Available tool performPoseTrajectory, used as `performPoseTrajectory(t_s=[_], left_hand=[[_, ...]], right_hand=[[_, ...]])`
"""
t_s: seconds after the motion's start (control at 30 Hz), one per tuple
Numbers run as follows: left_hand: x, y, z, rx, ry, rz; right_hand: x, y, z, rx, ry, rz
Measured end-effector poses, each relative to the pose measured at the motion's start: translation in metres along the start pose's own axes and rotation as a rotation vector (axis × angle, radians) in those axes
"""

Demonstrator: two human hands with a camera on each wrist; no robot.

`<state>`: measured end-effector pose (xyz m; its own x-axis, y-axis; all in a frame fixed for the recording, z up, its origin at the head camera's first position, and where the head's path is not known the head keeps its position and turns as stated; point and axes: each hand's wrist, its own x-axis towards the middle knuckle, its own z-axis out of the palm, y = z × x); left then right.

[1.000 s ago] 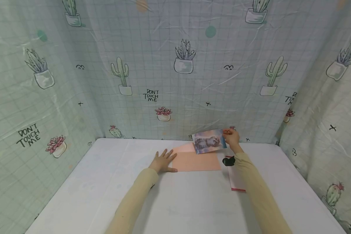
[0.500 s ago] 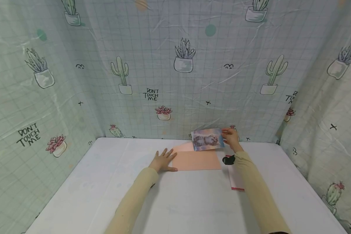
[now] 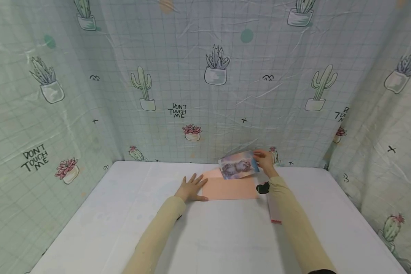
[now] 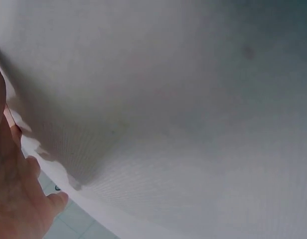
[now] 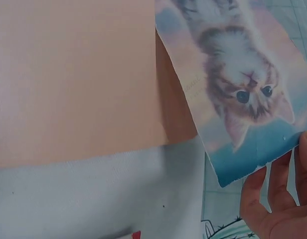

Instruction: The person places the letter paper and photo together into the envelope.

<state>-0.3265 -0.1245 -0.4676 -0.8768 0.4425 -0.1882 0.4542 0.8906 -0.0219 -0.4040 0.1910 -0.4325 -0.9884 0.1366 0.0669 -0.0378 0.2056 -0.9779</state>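
Observation:
A peach envelope lies on the table with its flap spread out on the far side. My left hand rests on its left edge with fingers spread; the left wrist view shows part of that hand at its border. A card with a kitten picture is held over the flap and the far edge of the envelope by my right hand. In the right wrist view, the thumb and fingers of that hand pinch the end of the card, which is tilted above the table.
A pale flat item with a red edge lies on the white table, partly hidden under my right forearm. Behind and at both sides hang curtains printed with cacti.
My right hand has shifted slightly left, bringing the kitten card with it; the card's angle has changed a little. My left hand has stayed in place on the envelope.

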Motion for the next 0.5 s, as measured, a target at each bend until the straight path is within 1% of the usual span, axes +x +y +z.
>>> performPoseTrajectory(t_s=[0.03, 0.07, 0.13, 0.17, 0.2, 0.27, 0.3, 0.33, 0.37, 0.4, 0.43, 0.5], left_hand=[[0.000, 0.000, 0.000, -0.003, 0.003, 0.001], [0.000, 0.000, 0.000, -0.006, 0.006, 0.002], [0.000, 0.001, -0.001, -0.007, 0.011, 0.004], [-0.001, 0.001, -0.001, -0.009, 0.013, 0.005], [-0.001, 0.001, -0.001, -0.010, 0.014, 0.006], [-0.001, 0.002, -0.001, -0.009, 0.016, 0.007], [-0.001, 0.002, -0.001, -0.009, 0.017, 0.007], [-0.001, 0.003, -0.001, -0.007, 0.017, 0.008], [-0.002, 0.003, -0.001, -0.007, 0.019, 0.008], [-0.002, 0.003, 0.000, -0.004, 0.018, 0.008], [-0.002, 0.004, 0.000, -0.003, 0.018, 0.008], [-0.003, 0.005, -0.001, -0.002, 0.013, 0.008]], right_hand=[[0.002, 0.002, 0.002, -0.010, -0.003, -0.010], [0.014, 0.017, 0.001, 0.041, -0.036, -0.073], [0.023, 0.029, 0.004, 0.073, -0.063, -0.106], [0.036, 0.046, 0.004, 0.115, -0.105, -0.162], [0.037, 0.048, 0.006, 0.103, -0.104, -0.152], [0.033, 0.048, 0.009, 0.101, -0.112, -0.168], [0.030, 0.046, 0.012, 0.066, -0.095, -0.153], [0.031, 0.051, 0.013, 0.078, -0.100, -0.187], [0.028, 0.051, 0.014, 0.070, -0.097, -0.201], [0.015, 0.037, 0.017, 0.019, -0.073, -0.160], [0.014, 0.039, 0.017, 0.023, -0.078, -0.173], [0.019, 0.046, 0.017, 0.021, -0.089, -0.157]])
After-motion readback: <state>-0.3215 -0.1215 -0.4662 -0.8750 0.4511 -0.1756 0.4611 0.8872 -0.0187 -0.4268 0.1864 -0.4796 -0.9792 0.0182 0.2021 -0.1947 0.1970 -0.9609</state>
